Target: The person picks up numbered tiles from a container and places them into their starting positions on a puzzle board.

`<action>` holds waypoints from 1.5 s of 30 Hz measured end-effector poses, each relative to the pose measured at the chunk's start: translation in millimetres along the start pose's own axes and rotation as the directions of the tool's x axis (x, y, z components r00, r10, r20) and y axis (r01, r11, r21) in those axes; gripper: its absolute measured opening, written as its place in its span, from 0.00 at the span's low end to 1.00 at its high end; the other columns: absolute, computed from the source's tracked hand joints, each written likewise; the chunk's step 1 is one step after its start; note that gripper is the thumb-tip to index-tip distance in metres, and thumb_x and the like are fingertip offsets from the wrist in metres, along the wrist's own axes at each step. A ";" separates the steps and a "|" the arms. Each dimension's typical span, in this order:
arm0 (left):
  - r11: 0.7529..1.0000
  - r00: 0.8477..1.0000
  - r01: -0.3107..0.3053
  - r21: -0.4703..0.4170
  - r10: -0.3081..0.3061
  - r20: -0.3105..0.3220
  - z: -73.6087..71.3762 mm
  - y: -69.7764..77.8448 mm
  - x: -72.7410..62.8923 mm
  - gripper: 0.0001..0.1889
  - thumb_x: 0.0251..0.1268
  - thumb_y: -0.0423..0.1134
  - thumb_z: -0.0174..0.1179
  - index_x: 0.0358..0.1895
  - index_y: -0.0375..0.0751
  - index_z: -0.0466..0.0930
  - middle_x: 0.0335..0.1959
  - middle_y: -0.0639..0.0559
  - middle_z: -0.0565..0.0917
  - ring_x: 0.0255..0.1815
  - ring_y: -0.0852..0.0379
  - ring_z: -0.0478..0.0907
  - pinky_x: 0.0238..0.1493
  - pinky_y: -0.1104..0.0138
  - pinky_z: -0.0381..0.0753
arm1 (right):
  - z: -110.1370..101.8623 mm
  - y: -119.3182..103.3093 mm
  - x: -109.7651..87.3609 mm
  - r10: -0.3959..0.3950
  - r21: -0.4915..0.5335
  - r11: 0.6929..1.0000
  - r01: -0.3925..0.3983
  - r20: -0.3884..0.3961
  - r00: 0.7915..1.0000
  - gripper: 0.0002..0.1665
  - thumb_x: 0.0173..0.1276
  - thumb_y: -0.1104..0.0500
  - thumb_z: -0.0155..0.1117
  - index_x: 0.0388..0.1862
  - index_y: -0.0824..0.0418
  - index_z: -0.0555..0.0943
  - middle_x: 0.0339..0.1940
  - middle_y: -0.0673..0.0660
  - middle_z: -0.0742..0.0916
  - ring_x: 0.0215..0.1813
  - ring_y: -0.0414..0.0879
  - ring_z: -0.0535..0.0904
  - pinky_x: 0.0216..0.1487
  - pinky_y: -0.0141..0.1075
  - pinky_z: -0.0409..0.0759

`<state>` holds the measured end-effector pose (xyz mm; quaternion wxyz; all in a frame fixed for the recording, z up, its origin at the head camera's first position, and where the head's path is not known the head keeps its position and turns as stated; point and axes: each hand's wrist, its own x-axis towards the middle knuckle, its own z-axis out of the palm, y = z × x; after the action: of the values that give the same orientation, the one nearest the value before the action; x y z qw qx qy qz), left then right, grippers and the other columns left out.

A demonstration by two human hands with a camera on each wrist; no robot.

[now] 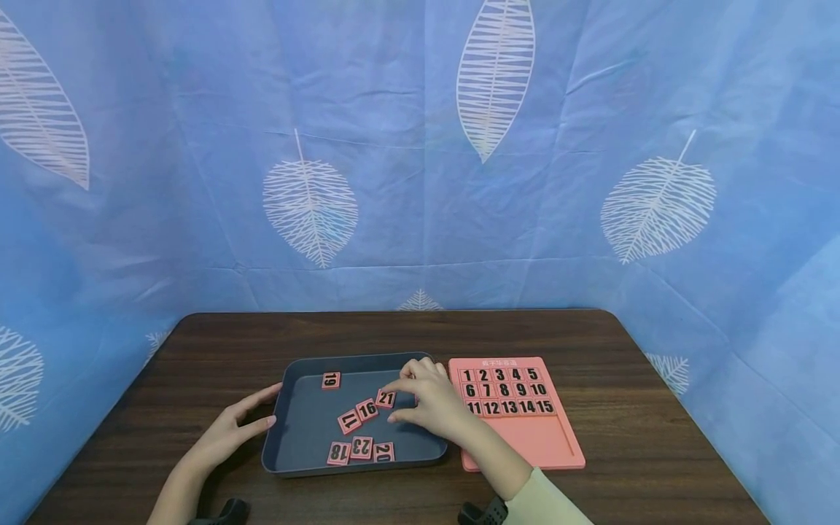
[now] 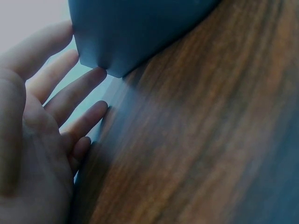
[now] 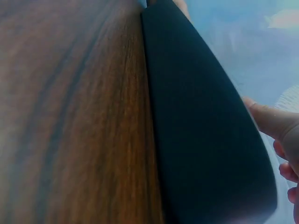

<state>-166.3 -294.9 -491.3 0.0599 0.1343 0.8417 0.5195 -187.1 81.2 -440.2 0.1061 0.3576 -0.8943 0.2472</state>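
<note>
A dark blue-grey tray (image 1: 308, 437) on the table holds several pink number tiles. My left hand (image 1: 226, 432) rests its extended fingertips against the tray's left wall, also seen in the left wrist view, where the hand (image 2: 42, 112) has its fingers spread. Over the tray's right half is my right hand (image 1: 429, 399). Its thumb and index finger are parted beside the 21 tile (image 1: 385, 399). In the right wrist view the tray's front wall (image 3: 201, 112) hides part of this hand (image 3: 280, 128). The 16 tile (image 1: 367, 410) and 17 tile (image 1: 349, 421) lie left of the 21.
Right of the tray lies a pink number board (image 1: 525, 441), its upper three rows filled with tiles 1 to 15. The 19 tile (image 1: 331, 380) is near the tray's back; the 18 (image 1: 338, 453), 23 (image 1: 362, 448) and 20 (image 1: 383, 452) tiles are near its front.
</note>
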 end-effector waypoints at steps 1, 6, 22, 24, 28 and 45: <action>1.000 1.000 -0.001 -0.001 0.001 -0.001 -0.1 0.0 -0.1 0.30 0.69 0.42 0.58 0.72 0.43 0.62 0.71 0.35 0.61 0.70 0.30 0.52 0.56 0.31 0.58 | 1.6 -0.3 2.9 -0.003 -0.012 1.000 0.003 0.015 1.000 0.25 0.50 0.46 0.77 0.49 0.46 0.86 0.39 0.43 0.72 0.39 0.40 0.60 0.42 0.39 0.57; 1.000 1.000 -0.017 -0.002 0.017 0.000 -0.7 -0.5 -0.6 0.30 0.69 0.41 0.58 0.72 0.42 0.62 0.70 0.35 0.61 0.69 0.29 0.52 0.56 0.30 0.57 | 10.4 -0.4 15.3 -0.012 -0.067 0.998 0.018 0.088 0.996 0.26 0.51 0.43 0.76 0.51 0.45 0.86 0.41 0.43 0.73 0.39 0.40 0.60 0.42 0.37 0.57; 1.000 1.000 -0.012 0.010 0.012 0.002 0.2 -1.1 -1.0 0.30 0.70 0.41 0.58 0.72 0.43 0.62 0.71 0.36 0.61 0.70 0.29 0.52 0.55 0.28 0.53 | 27.2 2.3 33.1 0.033 -0.131 0.991 -0.005 0.213 0.977 0.22 0.53 0.41 0.74 0.48 0.43 0.86 0.36 0.41 0.70 0.36 0.40 0.58 0.38 0.35 0.54; 1.000 1.000 -0.014 0.005 0.014 0.002 0.5 -0.9 -1.1 0.30 0.70 0.41 0.57 0.72 0.43 0.62 0.71 0.36 0.61 0.70 0.29 0.52 0.55 0.28 0.53 | 28.4 2.8 33.3 0.039 -0.131 0.991 -0.011 0.214 0.976 0.22 0.53 0.41 0.74 0.47 0.42 0.87 0.36 0.41 0.70 0.36 0.40 0.58 0.38 0.35 0.55; 1.000 1.000 -0.018 0.006 0.018 0.001 1.1 -0.4 -1.6 0.30 0.70 0.41 0.57 0.72 0.42 0.62 0.71 0.35 0.61 0.70 0.29 0.52 0.55 0.28 0.53 | 30.4 3.3 33.2 0.043 -0.139 0.990 -0.014 0.209 0.977 0.20 0.53 0.41 0.74 0.45 0.42 0.87 0.36 0.41 0.71 0.36 0.40 0.58 0.38 0.35 0.55; 1.000 1.000 -0.016 -0.015 0.016 0.004 2.6 -3.1 -2.4 0.30 0.70 0.40 0.57 0.73 0.42 0.61 0.71 0.35 0.60 0.70 0.29 0.50 0.55 0.29 0.55 | 24.2 -4.0 25.3 0.011 -0.159 0.987 0.011 0.141 0.990 0.19 0.50 0.39 0.74 0.41 0.41 0.87 0.35 0.41 0.69 0.37 0.41 0.57 0.40 0.37 0.54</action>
<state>-163.9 -294.6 -495.3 0.0584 0.1418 0.8366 0.5260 -202.9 51.4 -450.2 0.0709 0.3646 -0.9164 0.1490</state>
